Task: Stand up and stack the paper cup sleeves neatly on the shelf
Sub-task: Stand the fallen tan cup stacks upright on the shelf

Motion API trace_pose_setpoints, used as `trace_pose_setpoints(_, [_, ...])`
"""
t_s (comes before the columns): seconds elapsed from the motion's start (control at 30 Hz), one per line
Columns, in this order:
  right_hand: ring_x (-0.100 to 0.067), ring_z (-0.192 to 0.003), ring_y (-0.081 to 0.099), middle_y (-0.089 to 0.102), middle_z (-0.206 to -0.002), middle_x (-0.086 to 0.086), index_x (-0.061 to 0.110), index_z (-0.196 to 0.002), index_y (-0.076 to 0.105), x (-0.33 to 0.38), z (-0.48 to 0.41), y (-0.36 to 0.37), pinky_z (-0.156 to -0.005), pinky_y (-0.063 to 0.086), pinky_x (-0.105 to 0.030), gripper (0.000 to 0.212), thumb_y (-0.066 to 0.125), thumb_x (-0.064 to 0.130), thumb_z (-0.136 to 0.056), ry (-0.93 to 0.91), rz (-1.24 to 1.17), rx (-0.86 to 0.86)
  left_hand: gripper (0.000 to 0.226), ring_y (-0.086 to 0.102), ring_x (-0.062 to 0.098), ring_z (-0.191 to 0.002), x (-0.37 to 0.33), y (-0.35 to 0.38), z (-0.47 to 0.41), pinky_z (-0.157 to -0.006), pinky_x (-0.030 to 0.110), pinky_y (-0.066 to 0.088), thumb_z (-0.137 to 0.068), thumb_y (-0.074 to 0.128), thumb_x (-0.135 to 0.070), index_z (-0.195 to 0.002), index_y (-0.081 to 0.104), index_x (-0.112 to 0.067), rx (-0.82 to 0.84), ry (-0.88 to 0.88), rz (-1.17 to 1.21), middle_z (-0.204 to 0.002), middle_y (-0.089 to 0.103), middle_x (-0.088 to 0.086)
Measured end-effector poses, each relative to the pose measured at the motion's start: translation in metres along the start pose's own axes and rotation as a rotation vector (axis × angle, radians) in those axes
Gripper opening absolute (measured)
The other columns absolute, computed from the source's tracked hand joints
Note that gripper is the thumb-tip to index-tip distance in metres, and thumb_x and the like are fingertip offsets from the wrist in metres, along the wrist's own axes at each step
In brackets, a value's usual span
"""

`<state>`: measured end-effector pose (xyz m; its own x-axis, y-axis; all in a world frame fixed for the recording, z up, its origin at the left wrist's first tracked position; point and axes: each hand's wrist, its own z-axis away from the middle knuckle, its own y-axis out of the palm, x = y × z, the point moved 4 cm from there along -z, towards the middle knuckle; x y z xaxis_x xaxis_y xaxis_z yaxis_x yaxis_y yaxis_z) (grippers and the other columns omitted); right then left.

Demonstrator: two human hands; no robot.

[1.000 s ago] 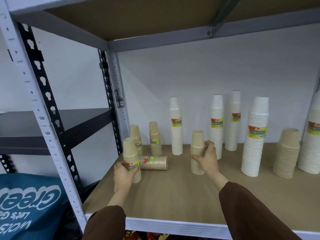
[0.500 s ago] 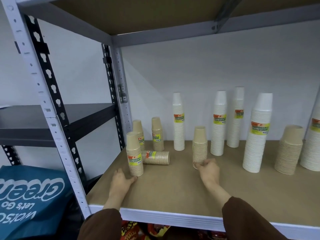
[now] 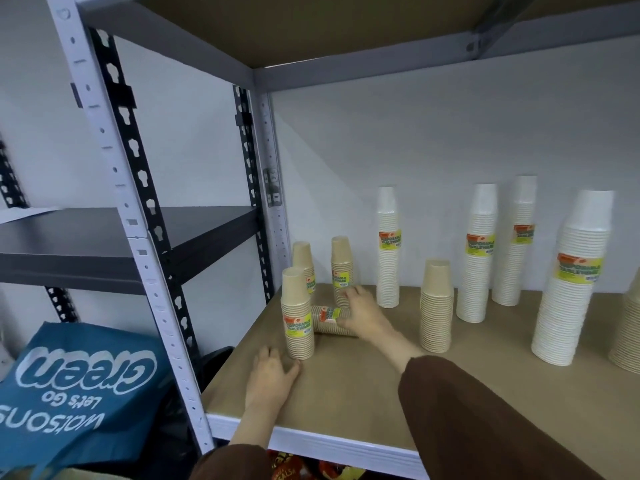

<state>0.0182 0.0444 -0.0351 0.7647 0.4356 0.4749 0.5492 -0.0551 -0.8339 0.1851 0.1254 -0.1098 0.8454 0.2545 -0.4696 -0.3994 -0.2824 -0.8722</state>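
Shelf board [image 3: 363, 393] with upright cup sleeves, one kraft sleeve lying down, both hands at left end.

Biggest: white sleeve [image 3: 571, 282] far right; three tall white sleeves along the back wall; kraft sleeve [image 3: 437, 306] mid-shelf; front-left kraft sleeve [image 3: 297, 315] upright, two more behind. Fallen sleeve [image 3: 325, 318] lies on its side just behind that front one. Right hand [image 3: 362, 315] on its right end, fingers curled over it. Left hand [image 3: 272, 374] flat on board, fingers together, fingertips at front sleeve's base, gripping nothing.
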Motion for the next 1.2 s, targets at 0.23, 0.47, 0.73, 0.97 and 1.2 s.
trace_pose_setpoints(0.23, [-0.033,-0.132,0.032,0.035,-0.144,-0.019,0.001,-0.139,0.030,0.005,-0.024,0.021,-0.108,0.033,-0.038,0.070,0.063,0.025,-0.082,0.002,0.314,0.292,0.049,0.037,0.025,-0.126,-0.001,-0.001,0.001,-0.100,0.034,0.037,-0.090,0.048,-0.038,-0.125,0.046,-0.003,0.008,0.002,0.005,-0.132,0.042,0.012])
trace_pose_setpoints(0.47, [-0.032,-0.124,0.039,0.047,-0.133,-0.020,0.002,-0.127,0.050,-0.002,-0.027,0.029,-0.101,0.039,-0.034,0.048,0.057,0.024,-0.086,0.075,0.348,0.284,0.048,0.038,0.025,-0.125,-0.001,0.000,0.001,-0.098,0.035,0.039,-0.089,0.048,-0.037,-0.123,0.047,-0.002,0.006,-0.003,-0.004,-0.132,0.043,0.012])
trace_pose_setpoints(0.73, [-0.029,-0.112,0.051,0.055,-0.120,-0.017,0.003,-0.122,0.054,-0.029,-0.007,0.004,-0.090,0.041,-0.029,0.059,0.074,0.019,-0.069,0.176,-0.227,-0.126,0.049,0.039,0.024,-0.125,0.001,0.003,-0.001,-0.098,0.035,0.041,-0.088,0.049,-0.037,-0.124,0.047,-0.003,-0.012,-0.004,-0.004,-0.135,0.042,0.011])
trace_pose_setpoints(0.97, [-0.031,-0.101,0.057,0.056,-0.111,-0.020,-0.005,-0.109,0.048,-0.044,0.020,0.011,-0.078,0.041,-0.027,0.057,0.080,0.006,-0.062,0.402,-0.589,-0.494,0.049,0.039,0.024,-0.126,0.000,0.002,0.001,-0.099,0.035,0.040,-0.090,0.047,-0.037,-0.125,0.047,-0.004,-0.013,-0.002,-0.013,-0.136,0.041,0.010])
trace_pose_setpoints(1.2, [-0.035,-0.111,0.050,0.051,-0.117,-0.024,-0.008,-0.112,0.047,-0.043,0.028,0.017,-0.096,0.041,-0.038,0.057,0.077,0.005,-0.066,0.456,-0.508,-0.505,0.049,0.038,0.024,-0.127,0.000,0.002,0.001,-0.100,0.035,0.041,-0.090,0.047,-0.037,-0.127,0.046,-0.005,-0.011,-0.001,-0.004,-0.138,0.041,0.010])
